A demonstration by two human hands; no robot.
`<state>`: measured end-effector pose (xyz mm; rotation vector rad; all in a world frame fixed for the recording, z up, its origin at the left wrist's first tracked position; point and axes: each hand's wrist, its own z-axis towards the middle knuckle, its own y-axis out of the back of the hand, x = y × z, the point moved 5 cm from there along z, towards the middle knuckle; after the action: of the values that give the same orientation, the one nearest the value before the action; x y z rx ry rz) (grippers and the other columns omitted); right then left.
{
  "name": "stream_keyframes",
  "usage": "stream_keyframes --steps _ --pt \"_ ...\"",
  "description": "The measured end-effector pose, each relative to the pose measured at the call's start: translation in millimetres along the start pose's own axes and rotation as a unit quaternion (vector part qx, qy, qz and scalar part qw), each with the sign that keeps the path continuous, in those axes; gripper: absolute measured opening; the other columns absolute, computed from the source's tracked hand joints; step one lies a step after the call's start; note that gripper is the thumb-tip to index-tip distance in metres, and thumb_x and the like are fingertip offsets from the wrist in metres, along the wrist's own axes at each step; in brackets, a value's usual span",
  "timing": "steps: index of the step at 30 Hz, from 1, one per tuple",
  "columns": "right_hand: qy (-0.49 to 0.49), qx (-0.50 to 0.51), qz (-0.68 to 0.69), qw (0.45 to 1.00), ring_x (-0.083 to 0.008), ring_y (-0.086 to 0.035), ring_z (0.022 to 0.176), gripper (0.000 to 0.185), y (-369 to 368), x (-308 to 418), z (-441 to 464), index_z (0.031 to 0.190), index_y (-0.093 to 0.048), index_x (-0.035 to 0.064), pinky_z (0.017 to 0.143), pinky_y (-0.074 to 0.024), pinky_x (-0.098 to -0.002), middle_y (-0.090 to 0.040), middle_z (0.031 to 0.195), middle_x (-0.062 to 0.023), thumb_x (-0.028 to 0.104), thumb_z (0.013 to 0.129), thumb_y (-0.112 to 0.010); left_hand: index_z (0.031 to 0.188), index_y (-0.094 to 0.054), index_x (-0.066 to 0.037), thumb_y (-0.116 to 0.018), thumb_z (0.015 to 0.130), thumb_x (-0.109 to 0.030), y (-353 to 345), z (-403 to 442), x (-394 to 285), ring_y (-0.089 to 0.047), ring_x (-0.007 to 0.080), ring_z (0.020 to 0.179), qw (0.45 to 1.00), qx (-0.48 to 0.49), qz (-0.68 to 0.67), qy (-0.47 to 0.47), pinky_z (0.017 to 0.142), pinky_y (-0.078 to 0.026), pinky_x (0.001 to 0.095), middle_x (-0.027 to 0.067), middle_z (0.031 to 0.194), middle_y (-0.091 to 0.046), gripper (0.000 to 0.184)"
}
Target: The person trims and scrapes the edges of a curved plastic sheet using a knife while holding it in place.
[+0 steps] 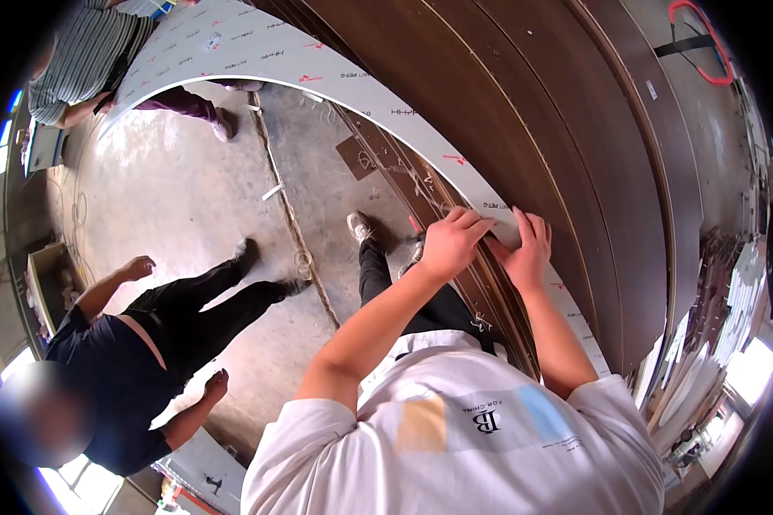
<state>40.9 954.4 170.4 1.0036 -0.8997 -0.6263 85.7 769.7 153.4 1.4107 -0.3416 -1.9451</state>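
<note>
A long white board (369,96) printed with red and black marks curves in the wide-angle view from the upper left to my body, over dark brown panels (524,94). My left hand (452,246) is at its near edge, fingers close together and bent over the edge. Just to the right, my right hand (526,249) rests on the same board with its thumb and fingers spread. The undersides of both hands are hidden. At the far end, a person in a striped shirt (90,60) has a hand at the board.
Another person in dark clothes (112,378) stands to the left, hands apart from mine. A long groove (288,206) crosses the concrete floor. An open box (53,283) stands at the far left. Strips and scraps (730,292) are piled at the right.
</note>
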Motion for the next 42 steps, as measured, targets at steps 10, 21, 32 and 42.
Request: stream_keyframes --steps 10,21,32,42 --pt "-0.06 0.036 -0.031 0.997 -0.0354 -0.059 0.116 0.088 63.4 -72.9 -110.5 0.138 -0.065 0.0095 0.102 -0.0478 -0.0516 -0.063 0.127 -0.0099 0.044 0.063 -0.095 0.116 -0.08 -0.02 -0.067 0.094 -0.008 122.7 83.7 157.9 -0.07 0.0313 0.092 0.945 -0.203 0.199 0.162 0.076 -0.058 0.0437 0.0074 0.101 -0.073 0.028" --pt "-0.051 0.006 -0.037 0.998 -0.0365 -0.06 0.111 0.082 61.3 -70.2 -109.1 0.135 -0.067 0.0087 0.101 -0.049 -0.0513 -0.062 0.124 -0.0105 0.04 0.064 -0.092 0.111 -0.08 -0.016 -0.068 0.079 -0.002 -28.5 -36.1 -48.3 -0.069 0.0263 0.092 0.996 0.071 0.001 -0.051 0.075 -0.061 0.039 0.0022 0.096 -0.069 0.038" --pt "-0.059 0.016 -0.038 0.997 -0.037 -0.059 0.114 0.082 60.6 -72.6 -112.8 0.136 -0.066 0.0083 0.102 -0.0489 -0.0515 -0.062 0.127 -0.0108 0.043 0.066 -0.091 0.112 -0.081 -0.016 -0.065 0.093 -0.005 86.7 75.2 136.1 -0.067 0.0289 0.089 0.958 -0.204 0.182 0.089 0.074 -0.055 0.0442 0.0077 0.091 -0.068 0.027" --pt "-0.059 0.018 -0.043 0.997 -0.0365 -0.058 0.116 0.083 59.0 -72.4 -112.2 0.136 -0.066 0.0083 0.102 -0.0487 -0.0516 -0.062 0.127 -0.0102 0.039 0.064 -0.092 0.117 -0.075 -0.011 -0.07 0.101 -0.01 -1.2 -66.2 -12.1 -0.069 0.0182 0.09 0.899 0.061 -0.329 0.283 0.072 -0.056 0.034 0.0028 0.094 -0.064 0.017"
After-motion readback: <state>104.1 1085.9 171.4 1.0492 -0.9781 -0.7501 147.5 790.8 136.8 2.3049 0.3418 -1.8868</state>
